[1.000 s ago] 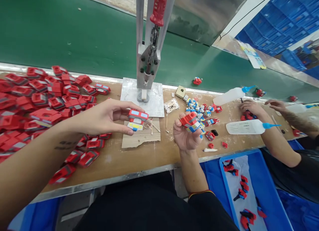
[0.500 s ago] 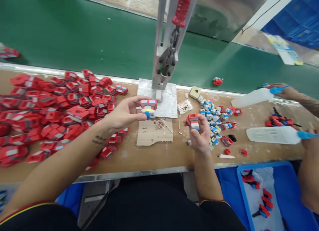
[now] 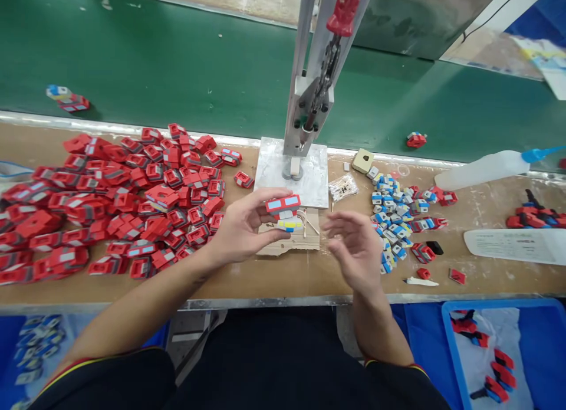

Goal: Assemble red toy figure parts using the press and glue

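Between the thumb and fingers of my left hand (image 3: pixel 247 224) is a red toy part (image 3: pixel 283 205) with light-blue windows, and a white, yellow and blue piece (image 3: pixel 290 223) is against its lower side. My right hand (image 3: pixel 354 245) is raised to the right of it, fingers apart and curled, holding nothing. Just behind the hands stands a metal press (image 3: pixel 316 103) with a red handle (image 3: pixel 347 9) on a metal plate (image 3: pixel 269 162). Torn cardboard (image 3: pixel 312 239) with a coil and cotton swabs lies partly behind my left hand.
Red parts (image 3: pixel 154 197) are heaped at left, small blue-and-white parts (image 3: pixel 391 221) at right. Beyond them are white bottles (image 3: pixel 481 169), a swab bag (image 3: pixel 342 187), a tan block (image 3: pixel 362 160) and a white knife (image 3: pixel 420 281). A green belt (image 3: pixel 177 62) runs behind; a blue tray (image 3: pixel 542 339) sits lower right.
The red part has left my right hand, which has opened. A red part now lies left of the metal plate. My left hand has tilted its piece. The co-worker's hands have gone from view.
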Demonstrator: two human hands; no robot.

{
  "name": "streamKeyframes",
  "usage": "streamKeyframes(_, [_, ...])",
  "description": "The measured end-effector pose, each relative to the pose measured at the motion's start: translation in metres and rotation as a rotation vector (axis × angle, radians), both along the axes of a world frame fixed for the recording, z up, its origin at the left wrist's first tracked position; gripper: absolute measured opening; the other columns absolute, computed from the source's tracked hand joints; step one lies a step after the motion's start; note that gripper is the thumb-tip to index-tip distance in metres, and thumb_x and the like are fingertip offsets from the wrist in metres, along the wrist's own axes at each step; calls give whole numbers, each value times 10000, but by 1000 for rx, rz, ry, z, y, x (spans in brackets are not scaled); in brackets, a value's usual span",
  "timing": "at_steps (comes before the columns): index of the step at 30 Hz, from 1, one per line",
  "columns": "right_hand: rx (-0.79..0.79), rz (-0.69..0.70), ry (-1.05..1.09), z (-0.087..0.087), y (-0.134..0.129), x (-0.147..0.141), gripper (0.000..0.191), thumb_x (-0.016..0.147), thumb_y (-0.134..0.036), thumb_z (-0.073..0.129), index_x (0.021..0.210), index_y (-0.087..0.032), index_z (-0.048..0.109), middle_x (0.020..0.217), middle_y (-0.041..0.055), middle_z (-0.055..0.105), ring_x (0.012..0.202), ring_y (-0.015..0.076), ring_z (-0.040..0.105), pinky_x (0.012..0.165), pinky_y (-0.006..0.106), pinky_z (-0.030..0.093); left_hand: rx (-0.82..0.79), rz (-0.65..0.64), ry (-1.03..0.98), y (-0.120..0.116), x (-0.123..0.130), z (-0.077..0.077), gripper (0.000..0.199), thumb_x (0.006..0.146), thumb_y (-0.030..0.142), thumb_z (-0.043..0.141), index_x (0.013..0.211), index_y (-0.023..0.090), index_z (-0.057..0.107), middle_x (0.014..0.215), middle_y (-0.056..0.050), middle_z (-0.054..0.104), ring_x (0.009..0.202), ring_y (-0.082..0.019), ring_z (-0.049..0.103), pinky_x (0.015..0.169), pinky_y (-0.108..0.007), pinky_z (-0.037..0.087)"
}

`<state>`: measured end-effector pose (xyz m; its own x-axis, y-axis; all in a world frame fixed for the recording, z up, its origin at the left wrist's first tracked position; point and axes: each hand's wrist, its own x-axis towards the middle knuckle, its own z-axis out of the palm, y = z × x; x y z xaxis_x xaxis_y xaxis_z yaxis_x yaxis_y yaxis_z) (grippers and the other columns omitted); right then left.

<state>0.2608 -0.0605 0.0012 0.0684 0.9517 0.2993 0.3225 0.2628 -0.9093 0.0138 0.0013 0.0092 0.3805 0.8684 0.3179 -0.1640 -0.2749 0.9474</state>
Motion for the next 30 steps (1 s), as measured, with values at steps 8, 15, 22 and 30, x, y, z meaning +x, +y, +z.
streamKeyframes(8, [-233, 160, 513, 16, 9, -46, 305, 793, -449, 961, 884, -256, 744, 899, 23, 817, 780, 186, 794, 664, 301, 687, 353, 131, 159, -23, 11, -4, 633, 946, 211, 840, 1528, 307, 612, 1474, -150, 712, 1373, -270, 715, 1086, -367, 665])
streamKeyframes(15, [-331, 191, 511, 23, 10, -38, 392, 708, -421, 1017, 923, -254, 735, 818, -1, 811, 731, 167, 786, 693, 289, 703, 374, 54, 234, -18, 6, -8, 645, 959, 342, 835, 1552, 272, 590, 1444, -158, 749, 1302, -283, 765, 1107, -381, 653])
streamKeyframes(22, [-307, 374, 456, 21, 20, -33, 551, 870, -414, 905, 1369, -314, 695, 1003, 22, 816, 853, 192, 804, 766, 341, 717, 524, 52, 337, -2, -5, -8, 594, 976, 195, 786, 1539, 277, 613, 1469, -116, 750, 1311, -260, 765, 1136, -346, 632])
streamKeyframes(30, [-113, 279, 304, 18, 74, -32, 402, 882, -398, 859, 1258, -327, 737, 1131, 28, 822, 1043, 225, 799, 967, 434, 701, 370, 109, 318, 35, 10, -4, 591, 983, 231, 763, 1549, 251, 592, 1519, -146, 694, 1276, -277, 751, 972, -355, 697])
